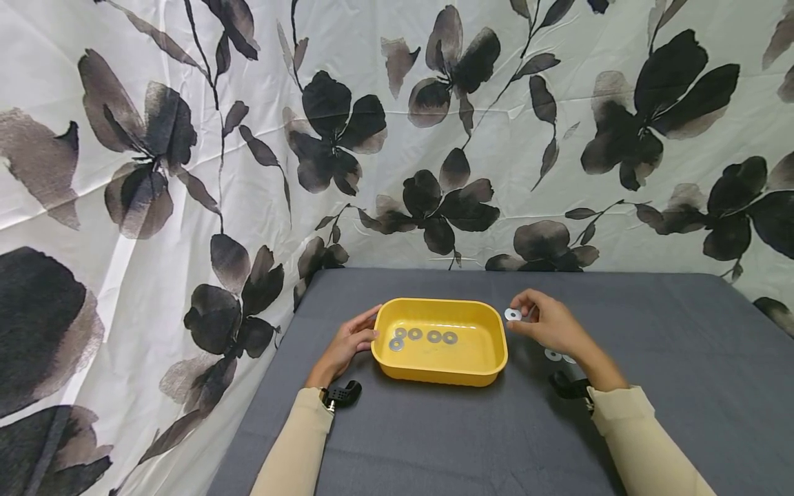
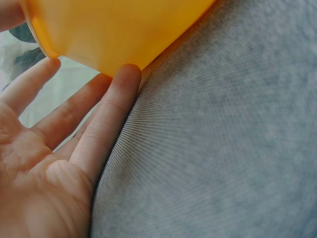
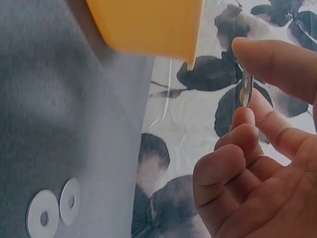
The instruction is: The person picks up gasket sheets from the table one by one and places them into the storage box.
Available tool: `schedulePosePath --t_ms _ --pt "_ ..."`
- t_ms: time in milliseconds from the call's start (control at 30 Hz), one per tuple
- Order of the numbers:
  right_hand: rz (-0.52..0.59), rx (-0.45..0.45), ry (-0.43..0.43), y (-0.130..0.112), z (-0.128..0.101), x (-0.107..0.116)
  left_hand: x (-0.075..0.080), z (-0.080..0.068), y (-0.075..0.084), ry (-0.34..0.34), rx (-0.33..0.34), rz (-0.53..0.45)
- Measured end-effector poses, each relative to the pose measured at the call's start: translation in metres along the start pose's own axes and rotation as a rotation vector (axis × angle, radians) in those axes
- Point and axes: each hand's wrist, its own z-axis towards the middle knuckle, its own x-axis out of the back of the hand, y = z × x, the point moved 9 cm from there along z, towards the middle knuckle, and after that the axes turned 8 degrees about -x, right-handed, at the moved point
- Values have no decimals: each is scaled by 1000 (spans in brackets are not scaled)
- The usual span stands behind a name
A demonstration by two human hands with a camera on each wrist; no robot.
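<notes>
In the head view my right hand [image 1: 552, 324] is just beyond the right end of a yellow plastic tray [image 1: 440, 375]. It pinches a flat metal washer [image 1: 513, 314] between thumb and fingertips; the right wrist view shows this washer [image 3: 247, 89] edge-on. At the tray's left end, my left hand [image 1: 344, 348] touches the outer wall. Its fingers [image 2: 106, 121] are fairly straight, with tips against the wall in the left wrist view. Several washers [image 1: 434, 337] lie flat on the tray's floor, mostly in a row.
Two more washers [image 3: 43, 214] lie side by side on the grey table cloth [image 1: 471, 441], partly hidden by the right wrist in the head view. A white floral curtain [image 1: 533, 172] hangs behind the table and on the left. Each wrist wears a black device [image 1: 343, 394].
</notes>
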Motion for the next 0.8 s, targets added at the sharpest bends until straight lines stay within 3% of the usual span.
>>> schedulePosePath --t_ms 800 --pt "53 118 -32 -48 -7 -36 0 0 0 -9 -17 -2"
